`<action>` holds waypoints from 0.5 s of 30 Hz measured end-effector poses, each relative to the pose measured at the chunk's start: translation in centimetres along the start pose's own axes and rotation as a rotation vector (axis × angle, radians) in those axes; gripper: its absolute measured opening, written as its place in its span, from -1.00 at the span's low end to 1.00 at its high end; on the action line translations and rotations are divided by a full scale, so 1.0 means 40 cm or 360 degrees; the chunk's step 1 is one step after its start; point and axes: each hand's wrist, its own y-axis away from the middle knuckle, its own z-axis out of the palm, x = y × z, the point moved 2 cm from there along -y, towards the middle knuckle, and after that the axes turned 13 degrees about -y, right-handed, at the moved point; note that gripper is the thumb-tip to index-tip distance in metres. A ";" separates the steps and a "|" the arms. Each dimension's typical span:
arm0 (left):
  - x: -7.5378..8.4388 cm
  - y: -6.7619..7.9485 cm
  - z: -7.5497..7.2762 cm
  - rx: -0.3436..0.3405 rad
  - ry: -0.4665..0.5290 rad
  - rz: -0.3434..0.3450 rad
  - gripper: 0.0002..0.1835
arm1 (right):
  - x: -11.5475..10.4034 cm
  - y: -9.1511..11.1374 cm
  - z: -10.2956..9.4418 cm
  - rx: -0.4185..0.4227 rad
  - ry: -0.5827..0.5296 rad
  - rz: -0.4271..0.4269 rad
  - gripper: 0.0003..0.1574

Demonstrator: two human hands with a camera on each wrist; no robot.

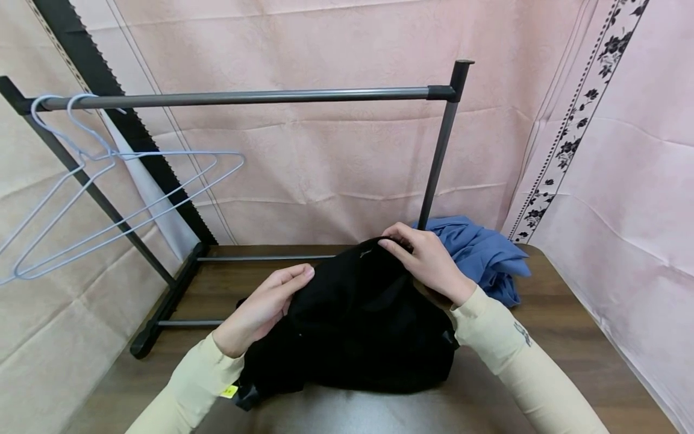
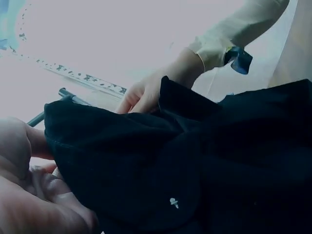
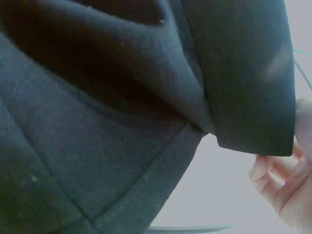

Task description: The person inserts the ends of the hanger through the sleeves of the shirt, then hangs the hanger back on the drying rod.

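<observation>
A black garment (image 1: 368, 325) hangs bunched between both hands over the front of the table. My left hand (image 1: 262, 310) holds its left edge, thumb on top and fingers curled behind the cloth. At the upper right, my right hand (image 1: 425, 259) pinches the top edge between thumb and fingers. The left wrist view shows a small white mark (image 2: 174, 203) on the cloth and a stiff folded flap. Close up in the right wrist view are seams and a straight-edged flap (image 3: 251, 83), with fingers at its corner. A yellow label (image 1: 229, 392) sits near the left sleeve cuff.
A dark metal clothes rack (image 1: 271, 97) stands on the wooden table (image 1: 564, 337). Two pale blue hangers (image 1: 162, 155) hang at its left end. Crumpled blue cloth (image 1: 477, 253) lies by the right post. Pink cloth drapes (image 1: 325, 181) surround the table.
</observation>
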 end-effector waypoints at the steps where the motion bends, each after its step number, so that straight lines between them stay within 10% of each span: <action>1: 0.000 -0.001 -0.002 0.0036 -0.0063 -0.0009 -0.70 | -0.001 0.000 0.000 -0.0001 0.0000 0.0002 -0.89; 15: 0.016 -0.020 -0.006 0.0368 -0.0960 0.0059 -0.69 | -0.028 -0.010 0.007 -0.0024 -0.0067 -0.0021 -0.89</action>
